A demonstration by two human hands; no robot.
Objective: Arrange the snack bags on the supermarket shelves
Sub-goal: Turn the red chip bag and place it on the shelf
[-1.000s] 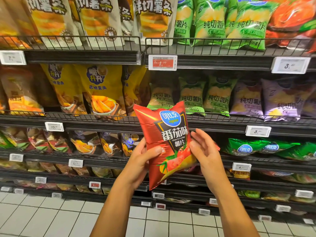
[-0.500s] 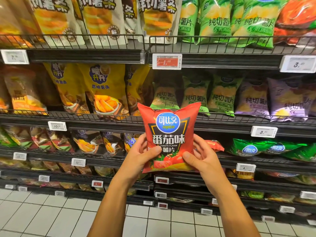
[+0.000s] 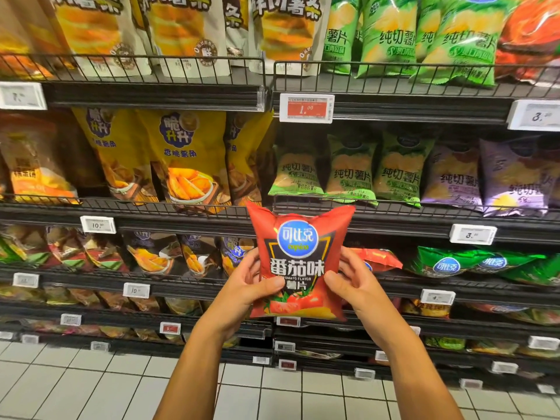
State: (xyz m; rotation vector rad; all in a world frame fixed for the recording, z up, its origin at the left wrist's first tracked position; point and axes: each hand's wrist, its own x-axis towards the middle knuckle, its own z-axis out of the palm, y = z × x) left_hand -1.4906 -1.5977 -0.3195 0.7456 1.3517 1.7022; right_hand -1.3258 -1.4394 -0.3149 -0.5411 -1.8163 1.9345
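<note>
I hold a red tomato-flavour chip bag (image 3: 298, 262) upright in front of the shelves, its printed face towards me. My left hand (image 3: 245, 286) grips its left edge with the thumb across the front. My right hand (image 3: 353, 283) grips its right edge the same way. Behind the bag, on the third shelf (image 3: 424, 286), another red bag (image 3: 380, 259) lies flat, partly hidden by my right hand. Green bags of the same brand (image 3: 472, 263) lie to its right.
Black wire-fronted shelves hold yellow wedge bags (image 3: 185, 159) at the left, small green (image 3: 348, 171) and purple (image 3: 512, 180) chip bags at the right. Price tags (image 3: 306, 108) line the shelf edges. White tiled floor (image 3: 91, 386) lies below.
The bag was tilted and held loosely; now it is turned upright and square, gripped at both sides. The view has moved slightly closer to the shelves.
</note>
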